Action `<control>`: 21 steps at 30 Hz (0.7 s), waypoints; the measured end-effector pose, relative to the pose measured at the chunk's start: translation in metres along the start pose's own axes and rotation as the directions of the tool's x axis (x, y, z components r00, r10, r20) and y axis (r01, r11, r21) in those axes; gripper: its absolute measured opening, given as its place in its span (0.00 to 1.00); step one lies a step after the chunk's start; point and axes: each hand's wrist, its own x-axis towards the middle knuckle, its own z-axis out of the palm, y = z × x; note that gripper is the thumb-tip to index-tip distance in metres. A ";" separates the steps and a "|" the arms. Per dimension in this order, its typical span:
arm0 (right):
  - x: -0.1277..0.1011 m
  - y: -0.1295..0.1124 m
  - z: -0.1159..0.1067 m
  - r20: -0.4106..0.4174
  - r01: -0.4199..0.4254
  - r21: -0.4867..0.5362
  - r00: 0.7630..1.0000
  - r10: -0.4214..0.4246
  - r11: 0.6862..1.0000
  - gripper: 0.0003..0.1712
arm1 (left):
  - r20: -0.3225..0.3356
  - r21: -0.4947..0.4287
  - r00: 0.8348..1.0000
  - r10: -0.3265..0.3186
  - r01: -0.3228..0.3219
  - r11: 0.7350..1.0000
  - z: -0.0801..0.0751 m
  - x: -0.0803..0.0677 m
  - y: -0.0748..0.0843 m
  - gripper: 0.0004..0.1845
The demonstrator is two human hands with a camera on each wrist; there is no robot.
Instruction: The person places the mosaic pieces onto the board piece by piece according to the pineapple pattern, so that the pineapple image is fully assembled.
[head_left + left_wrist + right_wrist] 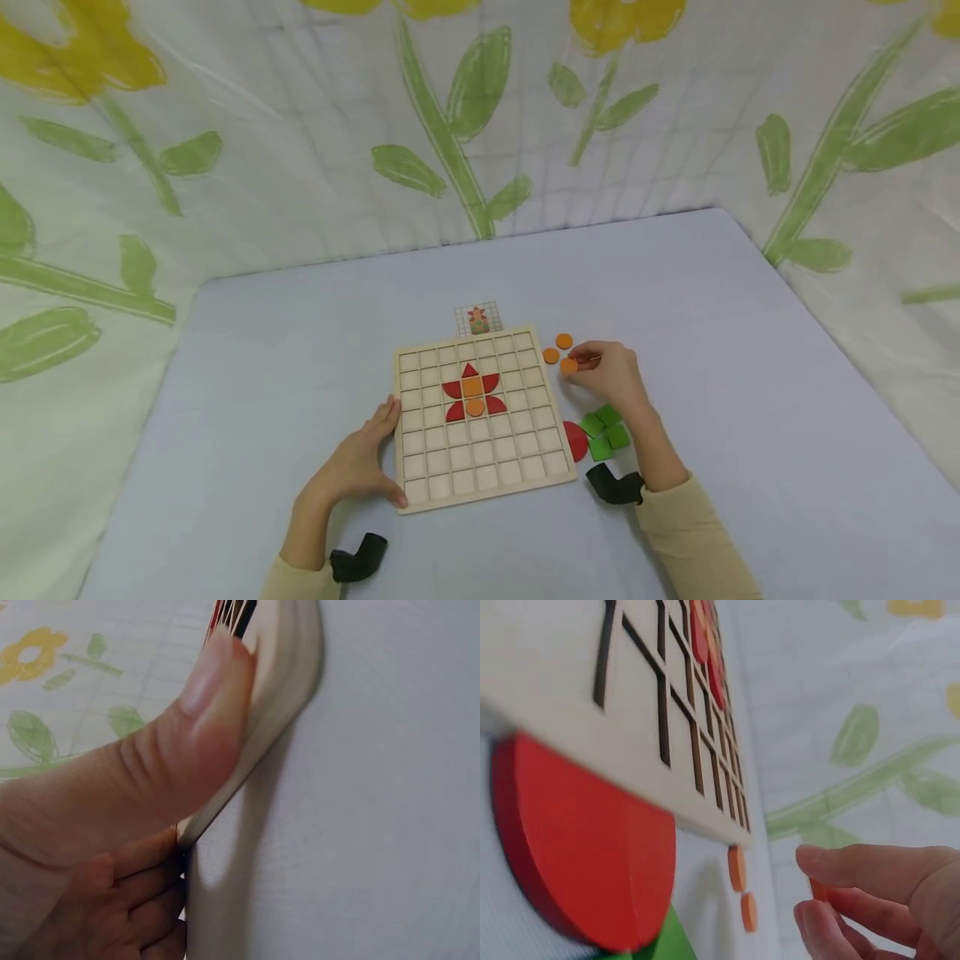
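Note:
A square wooden grid board (487, 446) lies on the table, a red and orange figure of small tiles set in its cells. My left hand (360, 467) rests along its left edge, thumb at the near corner and fingers farther up the side. In the left wrist view the thumb (202, 720) lies over the board's rim. To the right of the board, my right hand (611, 375) pinches an orange disc (569, 366) between thumb and fingers. Two more orange discs lie close by, one (551, 356) near the board's edge and another (564, 341) farther back.
A red rounded piece (576, 442) lies against the board's right edge, with several green square tiles (617, 437) beside it under the right forearm. A small pattern card (478, 318) lies at the board's far edge. A flower-painted curtain (300, 167) hangs behind the table.

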 end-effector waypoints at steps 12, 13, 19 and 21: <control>-0.013 -0.019 0.029 0.018 0.066 0.093 0.998 -0.068 0.993 0.14 | 0.002 -0.004 1.000 -0.001 0.001 1.000 0.001 0.001 -0.004 0.73; -0.014 -0.020 0.032 0.021 0.077 0.091 0.997 -0.079 0.993 0.13 | 0.003 -0.004 1.000 -0.001 0.001 1.000 0.001 0.001 -0.004 0.73; -0.021 -0.028 0.053 0.048 0.133 0.088 0.989 -0.138 0.987 0.11 | 0.000 0.002 1.000 0.009 -0.009 1.000 0.002 0.001 -0.006 0.73; -0.024 -0.030 0.060 0.070 0.139 0.100 0.987 -0.147 0.985 0.12 | -0.002 0.000 1.000 0.012 -0.012 1.000 0.002 0.001 -0.006 0.73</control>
